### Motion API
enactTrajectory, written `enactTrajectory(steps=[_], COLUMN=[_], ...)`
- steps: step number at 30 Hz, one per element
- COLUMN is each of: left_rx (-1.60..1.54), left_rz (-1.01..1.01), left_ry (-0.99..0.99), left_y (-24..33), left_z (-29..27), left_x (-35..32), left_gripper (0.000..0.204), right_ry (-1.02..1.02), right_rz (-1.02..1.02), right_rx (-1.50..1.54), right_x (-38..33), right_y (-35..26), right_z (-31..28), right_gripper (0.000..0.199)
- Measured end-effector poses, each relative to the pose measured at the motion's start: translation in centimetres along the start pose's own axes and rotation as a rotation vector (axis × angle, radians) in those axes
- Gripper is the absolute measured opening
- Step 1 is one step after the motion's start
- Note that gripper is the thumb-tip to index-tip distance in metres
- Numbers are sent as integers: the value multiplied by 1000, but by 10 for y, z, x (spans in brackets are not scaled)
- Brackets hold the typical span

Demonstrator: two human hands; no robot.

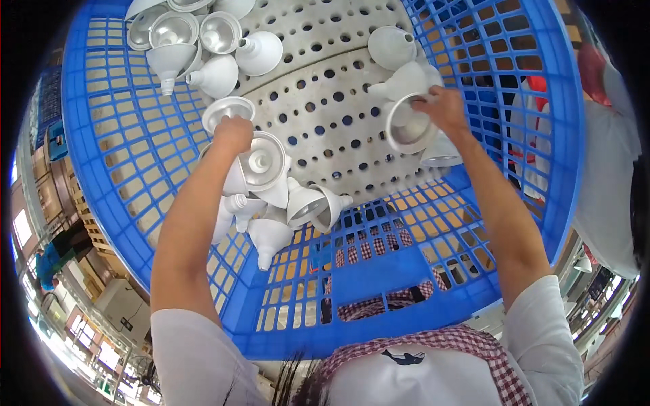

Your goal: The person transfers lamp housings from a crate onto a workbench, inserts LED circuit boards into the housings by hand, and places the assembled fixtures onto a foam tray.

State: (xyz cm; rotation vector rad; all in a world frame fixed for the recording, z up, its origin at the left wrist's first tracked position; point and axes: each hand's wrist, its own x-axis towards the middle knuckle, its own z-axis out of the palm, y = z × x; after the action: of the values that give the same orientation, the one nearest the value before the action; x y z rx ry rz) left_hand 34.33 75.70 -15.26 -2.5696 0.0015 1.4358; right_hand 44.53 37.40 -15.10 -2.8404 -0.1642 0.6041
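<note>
My left hand is closed at the near rim of a white funnel-shaped lamp cup, its fingertips hidden behind the hand. Just below it lies another white cup, its open side up and a round socket showing inside. On the right, my right hand pinches the rim of a tilted white lamp cup, whose mouth faces me. Behind this one lie more cups, and one cup rests below my right wrist. All are in a large blue plastic crate.
Several white cups are heaped at the crate's far left, and several more at its near left. A grey perforated sheet forms the bottom. A person in white clothing stands beyond the right wall.
</note>
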Motion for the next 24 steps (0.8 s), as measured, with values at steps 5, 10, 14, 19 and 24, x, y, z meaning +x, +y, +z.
enactTrajectory(steps=[5,10,14,19,24], left_rx=[-14,-136,-210,-252,-359], left_rz=[-32,-47,-43,31,75], left_ry=[-80,-150,136,346,512], left_y=[-11,-3,-14,-21,-27], left_z=[20,16,28,2,-39], left_x=[17,32,19,-24,-70], left_gripper=[41,38,23,18,17], right_ry=[11,-127,-114,-153,73], right_rz=[-52,-18,-179,-205,-320], right_rx=[266,395,236,236,277], right_x=[-3,4,-4,-24,-66], right_y=[-23,-32,-32,-46,-51], right_z=[29,15,6,-34,-98], right_gripper=[41,35,34,33,31])
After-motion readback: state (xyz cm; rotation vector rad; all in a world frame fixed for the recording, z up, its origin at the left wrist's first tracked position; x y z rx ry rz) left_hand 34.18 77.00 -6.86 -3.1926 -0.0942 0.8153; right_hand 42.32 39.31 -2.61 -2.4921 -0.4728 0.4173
